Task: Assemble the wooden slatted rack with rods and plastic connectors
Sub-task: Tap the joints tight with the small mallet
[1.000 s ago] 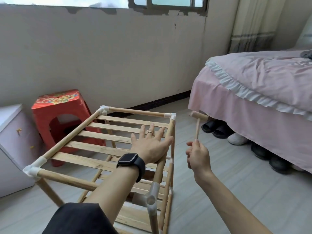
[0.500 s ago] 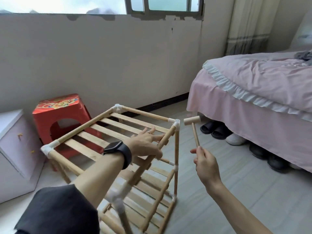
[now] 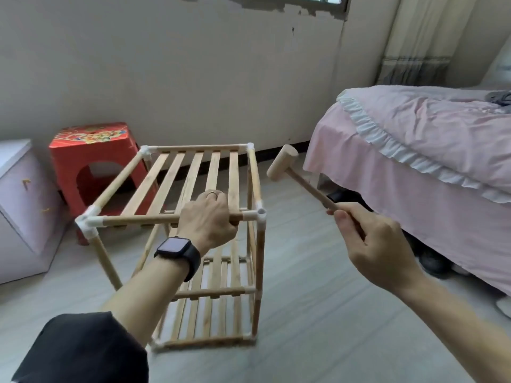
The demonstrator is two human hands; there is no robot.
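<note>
A person steadies the wooden rack, which now stands upright on the floor with its top shelf level. Half a second earlier it was tipped on one edge, its slats slanting away from the camera. The left hand, which lay flat with spread fingers on the slats a second ago, has closed over the near top rod. It grips the rod just beside the white corner connector at the rack's near right. A ring shows on one finger and a dark watch on the wrist. The right hand keeps its curled hold on the lower handle of a small wooden mallet. The handle stood almost vertical in the earlier frames and now leans up and to the left. That puts the head in the air close to the rack's right top rail, not touching it. Two lower slatted shelves are visible under the top one, joined by upright rods and more white connectors. A red stool stands behind the rack against the wall, with a pale cabinet at far left. A pink bed fills the right side, with dark shoes under its edge. The window seen earlier has mostly slipped out of the top of the view.
</note>
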